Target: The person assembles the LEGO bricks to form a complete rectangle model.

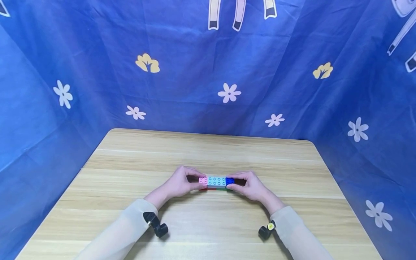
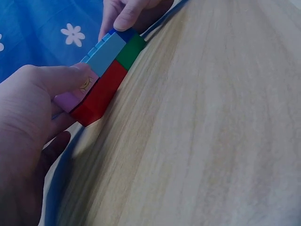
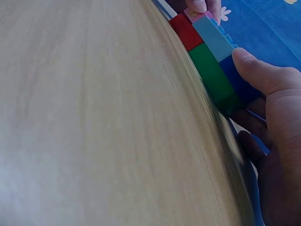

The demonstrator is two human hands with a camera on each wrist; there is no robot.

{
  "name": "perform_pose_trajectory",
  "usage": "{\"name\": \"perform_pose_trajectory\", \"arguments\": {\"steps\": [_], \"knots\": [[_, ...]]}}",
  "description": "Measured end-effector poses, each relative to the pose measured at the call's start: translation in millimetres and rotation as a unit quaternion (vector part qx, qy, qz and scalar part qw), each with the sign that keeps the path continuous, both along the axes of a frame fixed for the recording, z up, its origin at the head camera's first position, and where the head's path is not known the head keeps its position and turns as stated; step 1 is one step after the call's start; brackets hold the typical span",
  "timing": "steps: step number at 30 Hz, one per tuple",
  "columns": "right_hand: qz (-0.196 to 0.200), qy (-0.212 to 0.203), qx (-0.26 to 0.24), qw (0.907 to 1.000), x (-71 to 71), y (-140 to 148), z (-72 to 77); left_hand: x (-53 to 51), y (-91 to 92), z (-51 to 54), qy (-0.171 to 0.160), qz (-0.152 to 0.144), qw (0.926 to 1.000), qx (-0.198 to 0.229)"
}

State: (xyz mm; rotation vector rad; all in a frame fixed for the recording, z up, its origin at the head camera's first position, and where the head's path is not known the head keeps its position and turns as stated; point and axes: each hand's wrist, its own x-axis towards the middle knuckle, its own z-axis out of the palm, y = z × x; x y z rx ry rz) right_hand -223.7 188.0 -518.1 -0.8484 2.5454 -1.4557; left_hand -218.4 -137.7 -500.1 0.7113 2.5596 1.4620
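Observation:
Two layers of toy building bricks form a short wall on the table. On top, a pink brick (image 1: 203, 180), a light blue brick (image 1: 216, 181) and a dark blue brick (image 1: 229, 181) lie in a row. Beneath them sit a red brick (image 2: 104, 92) and a green brick (image 3: 214, 77). My left hand (image 1: 182, 181) pinches the pink brick between thumb and fingers at the left end. At the opposite end, my right hand (image 1: 253, 186) pinches the dark blue brick, thumb on the near side. The far side of the wall is hidden in the wrist views.
The wooden table (image 1: 208, 224) extends around both hands. A blue curtain (image 1: 188, 47) with flowers encloses its back and sides. Each wrist wears a small black camera, one at the left wrist (image 1: 156, 224) and one at the right.

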Motion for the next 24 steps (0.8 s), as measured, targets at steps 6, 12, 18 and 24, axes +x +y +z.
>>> {"name": "perform_pose_trajectory", "arguments": {"steps": [6,12,18,24], "knots": [[-0.002,-0.004,-0.003,1.0000,-0.1,0.8,0.1,0.9,1.4,1.1,-0.001,0.002,1.0000,-0.005],[-0.002,-0.003,-0.003,1.0000,0.6,1.5,2.2,2.1,2.1,0.6,-0.001,0.000,1.0000,-0.003],[-0.001,0.001,0.001,1.0000,0.7,1.2,1.0,4.1,1.8,-0.3,0.007,0.004,1.0000,-0.006],[-0.003,-0.007,0.009,0.9999,0.8,0.7,0.5,3.9,-0.6,-3.8,0.020,0.003,0.9995,-0.022]]}}
